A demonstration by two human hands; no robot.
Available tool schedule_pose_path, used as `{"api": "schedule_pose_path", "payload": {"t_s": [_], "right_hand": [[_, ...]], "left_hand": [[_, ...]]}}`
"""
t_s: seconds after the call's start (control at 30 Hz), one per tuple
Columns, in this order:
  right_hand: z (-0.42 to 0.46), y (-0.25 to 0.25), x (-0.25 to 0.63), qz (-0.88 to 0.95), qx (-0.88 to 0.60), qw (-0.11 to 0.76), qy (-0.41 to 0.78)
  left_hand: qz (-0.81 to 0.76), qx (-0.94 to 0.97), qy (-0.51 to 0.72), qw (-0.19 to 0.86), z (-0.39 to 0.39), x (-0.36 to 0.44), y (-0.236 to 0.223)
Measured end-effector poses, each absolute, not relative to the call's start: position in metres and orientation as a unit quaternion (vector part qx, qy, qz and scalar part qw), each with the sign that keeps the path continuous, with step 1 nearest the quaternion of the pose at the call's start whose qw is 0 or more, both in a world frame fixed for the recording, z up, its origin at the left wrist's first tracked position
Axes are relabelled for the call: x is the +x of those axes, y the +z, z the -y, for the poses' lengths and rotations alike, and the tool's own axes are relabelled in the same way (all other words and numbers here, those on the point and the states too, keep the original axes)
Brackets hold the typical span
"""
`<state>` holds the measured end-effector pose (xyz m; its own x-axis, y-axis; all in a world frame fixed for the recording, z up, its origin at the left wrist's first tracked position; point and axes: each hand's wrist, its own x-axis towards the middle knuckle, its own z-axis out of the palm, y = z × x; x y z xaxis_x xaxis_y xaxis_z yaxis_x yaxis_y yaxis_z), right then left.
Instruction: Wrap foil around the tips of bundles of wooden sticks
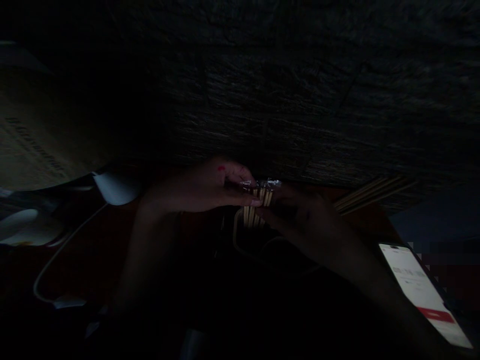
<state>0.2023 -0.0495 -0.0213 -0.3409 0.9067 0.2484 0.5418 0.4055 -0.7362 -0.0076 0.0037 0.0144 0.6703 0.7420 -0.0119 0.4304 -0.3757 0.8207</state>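
Observation:
The scene is very dark. Near the middle of the head view, a bundle of thin wooden sticks, with clear plastic film shining at its upper end, stands roughly upright between both hands. My left hand closes on it from the left, thumb across the front of the sticks. From the right, my right hand grips the same bundle, most of its fingers lost in shadow. The sticks look like skewers or chopsticks; which of these I cannot tell. Their lower ends fade into darkness.
More long wooden sticks lie to the right beside a rough, textured wall. A lit phone lies at lower right. On the left are a printed brown bag, a white rounded object and a white cable.

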Motion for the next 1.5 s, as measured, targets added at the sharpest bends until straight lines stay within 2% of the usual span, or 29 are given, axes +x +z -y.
{"api": "schedule_pose_path", "payload": {"t_s": [0.2,0.43,0.9,1.5], "right_hand": [[0.047,-0.028,0.195,0.769,-0.488,0.312,0.270],[0.047,-0.027,0.198,0.768,-0.486,0.319,0.269],[0.046,-0.027,0.199,0.777,-0.492,0.310,0.242],[0.052,-0.014,0.209,0.771,-0.463,0.318,0.300]], "left_hand": [[-0.348,0.793,0.165,0.472,-0.007,-0.019,0.010],[-0.347,0.816,0.191,0.422,-0.007,-0.013,0.012],[-0.343,0.813,0.173,0.437,-0.009,-0.012,0.008],[-0.342,0.794,0.177,0.471,-0.006,-0.012,0.009]]}}
